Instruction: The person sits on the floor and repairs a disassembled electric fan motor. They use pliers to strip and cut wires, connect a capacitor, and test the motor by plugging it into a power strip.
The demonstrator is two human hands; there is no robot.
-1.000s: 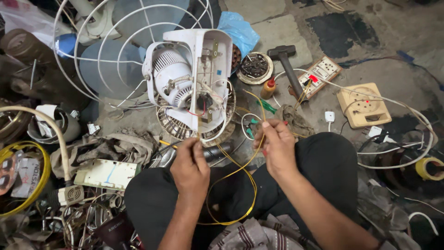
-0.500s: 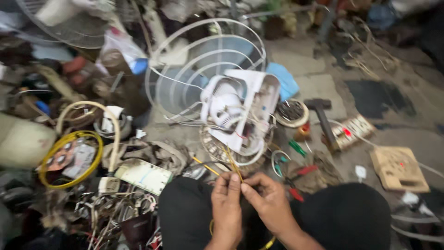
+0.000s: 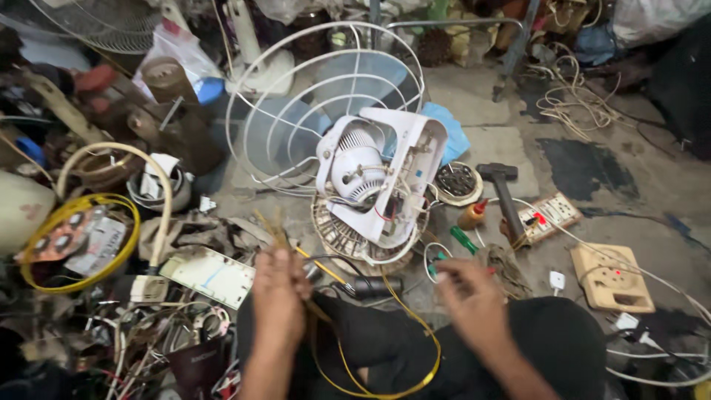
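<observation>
I sit on the floor with black trousers [image 3: 385, 341] in view at the bottom. My left hand [image 3: 278, 296] is closed around a yellow wire [image 3: 415, 370] that loops over my lap; its blurred ends stick up past my fingers. My right hand [image 3: 470, 300] is blurred and hovers apart from the left, near a green-handled screwdriver [image 3: 465, 238]; whether it holds anything is unclear. Just ahead of both hands lies an opened white fan motor housing [image 3: 378, 178] on its round base, with a wire fan guard [image 3: 326, 96] behind it.
A hammer [image 3: 503, 192], a power strip [image 3: 548, 218] and a beige socket box [image 3: 611, 278] lie to the right. A white panel [image 3: 211, 274], a yellow ring [image 3: 74, 244] and heaps of cables and parts crowd the left. A black cylinder [image 3: 374, 285] lies between my hands.
My hands were together at the wire half a second ago; they have now pulled apart, left hand keeping the yellow wire. The view has swung and now shows more clutter on the left.
</observation>
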